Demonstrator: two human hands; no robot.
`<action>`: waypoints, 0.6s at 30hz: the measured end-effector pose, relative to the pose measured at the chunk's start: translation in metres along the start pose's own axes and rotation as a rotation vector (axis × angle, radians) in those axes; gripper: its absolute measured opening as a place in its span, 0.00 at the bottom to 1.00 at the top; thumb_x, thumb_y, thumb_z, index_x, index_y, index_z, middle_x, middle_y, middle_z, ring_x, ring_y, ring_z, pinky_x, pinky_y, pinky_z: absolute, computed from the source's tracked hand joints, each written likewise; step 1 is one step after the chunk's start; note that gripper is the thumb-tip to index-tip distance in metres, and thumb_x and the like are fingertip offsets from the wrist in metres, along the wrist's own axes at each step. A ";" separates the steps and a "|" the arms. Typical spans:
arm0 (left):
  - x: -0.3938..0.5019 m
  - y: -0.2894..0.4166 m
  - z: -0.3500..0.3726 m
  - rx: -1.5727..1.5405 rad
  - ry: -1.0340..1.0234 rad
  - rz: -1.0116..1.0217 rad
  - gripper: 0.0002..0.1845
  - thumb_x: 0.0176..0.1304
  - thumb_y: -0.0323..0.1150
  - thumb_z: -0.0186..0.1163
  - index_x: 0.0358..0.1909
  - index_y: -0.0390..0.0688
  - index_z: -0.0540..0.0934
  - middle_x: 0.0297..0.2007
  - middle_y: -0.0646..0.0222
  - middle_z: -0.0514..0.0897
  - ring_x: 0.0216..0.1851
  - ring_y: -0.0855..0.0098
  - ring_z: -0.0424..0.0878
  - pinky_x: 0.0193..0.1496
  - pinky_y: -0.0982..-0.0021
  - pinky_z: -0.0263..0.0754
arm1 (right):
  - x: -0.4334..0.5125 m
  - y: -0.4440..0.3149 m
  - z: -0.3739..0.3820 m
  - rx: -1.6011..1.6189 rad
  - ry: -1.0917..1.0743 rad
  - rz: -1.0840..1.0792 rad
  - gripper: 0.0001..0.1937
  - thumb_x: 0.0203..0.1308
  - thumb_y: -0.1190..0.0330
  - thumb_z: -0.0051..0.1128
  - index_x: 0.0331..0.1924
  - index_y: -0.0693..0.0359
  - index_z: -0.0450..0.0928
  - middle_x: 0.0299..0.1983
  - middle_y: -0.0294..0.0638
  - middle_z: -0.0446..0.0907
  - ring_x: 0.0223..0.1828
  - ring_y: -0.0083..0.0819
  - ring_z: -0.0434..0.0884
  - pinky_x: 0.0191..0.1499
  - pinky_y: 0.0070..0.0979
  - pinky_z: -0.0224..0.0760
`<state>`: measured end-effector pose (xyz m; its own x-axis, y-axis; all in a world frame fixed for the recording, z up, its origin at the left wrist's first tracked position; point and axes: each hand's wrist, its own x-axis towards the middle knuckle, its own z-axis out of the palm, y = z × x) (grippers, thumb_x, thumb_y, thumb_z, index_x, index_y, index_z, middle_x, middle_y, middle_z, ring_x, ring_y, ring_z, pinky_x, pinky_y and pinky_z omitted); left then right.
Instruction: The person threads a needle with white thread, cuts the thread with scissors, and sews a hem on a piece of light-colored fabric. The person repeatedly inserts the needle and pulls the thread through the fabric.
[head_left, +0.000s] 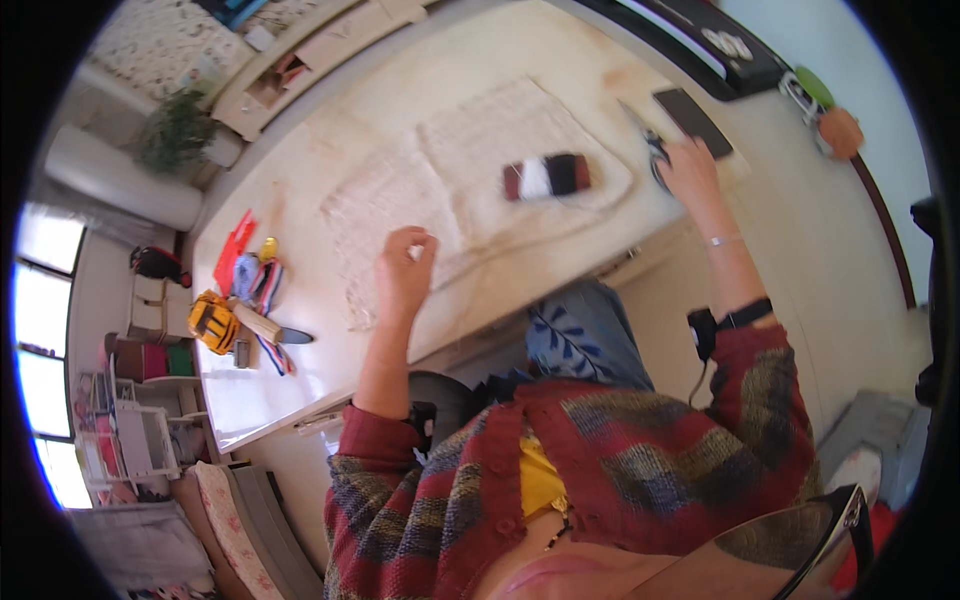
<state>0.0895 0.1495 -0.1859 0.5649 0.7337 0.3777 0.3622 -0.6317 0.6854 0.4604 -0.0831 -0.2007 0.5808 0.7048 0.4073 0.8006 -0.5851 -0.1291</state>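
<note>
My right hand (694, 176) is at the dark handles of a pair of scissors (654, 146), its fingers on them. The blades point away from me, beside a dark flat rectangular object (694, 120). Over the near edge of a pale, lace-like cloth (487, 135), my left hand (405, 270) is raised with thumb and forefinger pinched together. Whether something thin is between those fingertips cannot be made out. A card wound with white, black and brown thread (546, 177) lies on the cloth's right half.
The cloth covers the middle of a pale, glossy table (315, 172). At its left end lie a yellow toy vehicle (214, 321), a red plastic piece (234, 251), a striped ribbon (268, 285) and a wooden-handled tool (259, 322). A drawer cabinet (330, 52) stands beyond the table.
</note>
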 end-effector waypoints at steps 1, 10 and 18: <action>-0.003 -0.003 -0.003 0.026 0.005 0.049 0.06 0.56 0.31 0.65 0.33 0.40 0.82 0.42 0.66 0.84 0.28 0.77 0.73 0.30 0.76 0.67 | 0.001 -0.006 -0.002 -0.016 0.047 -0.043 0.14 0.51 0.68 0.60 0.42 0.63 0.80 0.41 0.49 0.80 0.45 0.46 0.76 0.51 0.39 0.70; -0.022 0.000 -0.007 0.230 -0.080 0.059 0.07 0.58 0.32 0.62 0.35 0.40 0.84 0.46 0.61 0.83 0.40 0.60 0.82 0.42 0.66 0.75 | 0.034 -0.109 0.011 0.339 -0.332 -0.481 0.37 0.40 0.60 0.67 0.60 0.59 0.70 0.53 0.46 0.76 0.58 0.42 0.72 0.61 0.32 0.63; -0.032 -0.008 -0.001 0.168 -0.062 0.086 0.07 0.59 0.31 0.61 0.35 0.40 0.84 0.44 0.61 0.84 0.36 0.62 0.83 0.36 0.68 0.76 | 0.050 -0.112 0.006 0.701 -0.568 -0.214 0.44 0.40 0.64 0.70 0.67 0.58 0.62 0.50 0.51 0.77 0.50 0.38 0.77 0.54 0.30 0.69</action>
<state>0.0681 0.1316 -0.2031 0.6416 0.6619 0.3876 0.4265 -0.7279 0.5369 0.4004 0.0206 -0.1716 0.2475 0.9689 0.0051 0.6975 -0.1745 -0.6950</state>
